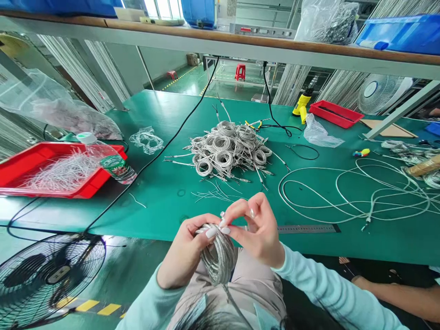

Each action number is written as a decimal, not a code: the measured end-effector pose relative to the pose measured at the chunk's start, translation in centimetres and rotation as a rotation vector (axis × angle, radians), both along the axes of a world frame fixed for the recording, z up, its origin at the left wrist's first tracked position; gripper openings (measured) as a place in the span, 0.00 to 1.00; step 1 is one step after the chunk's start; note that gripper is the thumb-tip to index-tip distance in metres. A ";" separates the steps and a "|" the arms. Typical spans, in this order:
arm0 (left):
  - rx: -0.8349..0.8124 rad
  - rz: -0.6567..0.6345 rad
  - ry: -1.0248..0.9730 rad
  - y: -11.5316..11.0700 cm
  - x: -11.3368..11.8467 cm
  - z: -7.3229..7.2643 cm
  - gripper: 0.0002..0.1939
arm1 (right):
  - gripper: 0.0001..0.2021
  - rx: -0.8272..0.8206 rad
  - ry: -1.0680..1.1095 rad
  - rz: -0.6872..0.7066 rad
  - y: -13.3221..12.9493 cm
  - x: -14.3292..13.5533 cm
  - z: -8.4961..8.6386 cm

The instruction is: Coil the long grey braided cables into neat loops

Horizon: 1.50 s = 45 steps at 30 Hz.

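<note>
Hands [184, 252], two, pinch one cable coil [220, 266], with one ruler [309, 228] and two red trays [98, 184] beyond.

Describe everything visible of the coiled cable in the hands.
The coiled cable is a thick, silvery-grey bundle of loops, slightly glossy, like sheathed wire. It hangs roughly upright above the lap, by the near edge of the table. The left hand grips its upper part; the right hand pinches at its top. One strand trails below. Any tie is too small to make out.

Single head-worn view, facing forward and down, close above the green workbench [161, 197]
</note>
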State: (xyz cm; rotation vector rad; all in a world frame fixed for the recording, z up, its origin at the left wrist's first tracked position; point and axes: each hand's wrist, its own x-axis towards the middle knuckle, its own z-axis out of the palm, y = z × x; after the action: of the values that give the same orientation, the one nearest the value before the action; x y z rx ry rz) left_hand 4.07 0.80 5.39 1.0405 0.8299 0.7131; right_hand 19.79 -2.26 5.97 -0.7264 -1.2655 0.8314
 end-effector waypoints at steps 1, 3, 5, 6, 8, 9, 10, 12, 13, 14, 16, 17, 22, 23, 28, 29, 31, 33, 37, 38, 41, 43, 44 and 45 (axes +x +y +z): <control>-0.030 -0.007 -0.004 -0.1 0.1 0.2 0.20 | 0.21 0.124 -0.115 -0.046 0.1 0.4 0.0; -0.067 -0.038 0.000 -0.2 0.3 0.4 0.19 | 0.18 0.403 -0.409 -0.106 0.3 1.5 0.5; -0.068 -0.083 0.006 -0.2 0.4 0.5 0.18 | 0.13 0.616 -0.681 -0.113 0.8 2.8 1.3; -0.054 -0.099 0.010 -0.2 0.4 0.5 0.18 | 0.11 0.675 -0.781 -0.106 1.0 3.4 1.8; -0.011 -0.133 0.031 -0.1 0.4 0.3 0.18 | 0.08 0.712 -0.918 -0.076 1.5 4.4 3.0; 0.013 -0.149 0.046 0.0 0.4 0.2 0.18 | 0.07 0.716 -0.971 -0.051 1.7 4.7 3.6; 0.033 -0.169 0.063 0.1 0.4 0.1 0.18 | 0.06 0.725 -1.020 -0.020 1.8 4.9 4.2; 0.054 -0.214 0.085 0.2 0.3 -0.1 0.17 | 0.06 0.761 -1.097 0.063 2.1 5.2 5.2; 0.060 -0.235 0.087 0.2 0.2 -0.1 0.17 | 0.07 0.784 -1.121 0.106 2.2 5.3 5.6; 0.068 -0.250 0.089 0.3 0.2 0.0 0.16 | 0.07 0.805 -1.134 0.146 2.2 5.4 5.8; 0.094 -0.269 0.102 0.4 0.2 0.2 0.16 | 0.08 0.835 -1.133 0.200 2.4 5.4 6.1; 0.112 -0.274 0.115 0.4 0.2 0.4 0.16 | 0.07 0.837 -1.130 0.209 2.4 5.4 6.1; 0.262 -0.299 0.158 0.5 0.2 1.4 0.17 | 0.07 0.688 -1.069 0.181 2.0 5.0 5.5; 0.297 -0.298 0.170 0.5 0.2 1.5 0.16 | 0.07 0.625 -1.041 0.188 1.8 4.9 5.4; 0.433 -0.285 0.223 0.0 0.0 2.1 0.12 | 0.12 0.345 -0.894 0.223 0.8 4.4 5.4; 0.463 -0.276 0.229 -0.1 0.0 2.1 0.11 | 0.12 0.332 -0.905 0.212 0.6 4.4 5.5; 0.538 -0.262 0.247 -0.2 -0.1 2.1 0.08 | 0.10 0.334 -0.976 0.181 0.3 4.4 5.7; 0.620 -0.261 0.277 -0.3 -0.3 2.0 0.05 | 0.08 0.350 -1.063 0.166 0.2 4.5 5.9; 0.850 -0.248 0.354 -0.4 -0.4 2.0 0.04 | 0.08 0.430 -1.121 0.149 -0.3 4.7 6.2; 0.931 -0.240 0.368 -0.5 -0.4 2.0 0.05 | 0.08 0.439 -1.115 0.141 -0.4 4.7 6.1; 1.183 -0.214 0.400 -0.8 -0.4 2.2 0.06 | 0.08 0.413 -1.083 0.113 -0.9 4.5 5.9; 1.324 -0.165 0.438 -1.0 -0.3 2.3 0.07 | 0.10 0.385 -1.078 0.068 -1.2 4.3 5.5; 1.386 -0.140 0.466 -1.1 -0.3 2.4 0.08 | 0.10 0.375 -1.075 0.040 -1.4 4.2 5.2; 1.443 -0.115 0.496 -1.2 -0.2 2.4 0.08 | 0.11 0.363 -1.070 0.009 -1.5 4.0 4.9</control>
State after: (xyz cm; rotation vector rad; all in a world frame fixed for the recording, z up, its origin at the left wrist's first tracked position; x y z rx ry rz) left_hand 3.85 -0.40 7.80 2.6116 0.5731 0.9643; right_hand 23.82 -3.76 10.91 -0.8918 -2.2900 0.1417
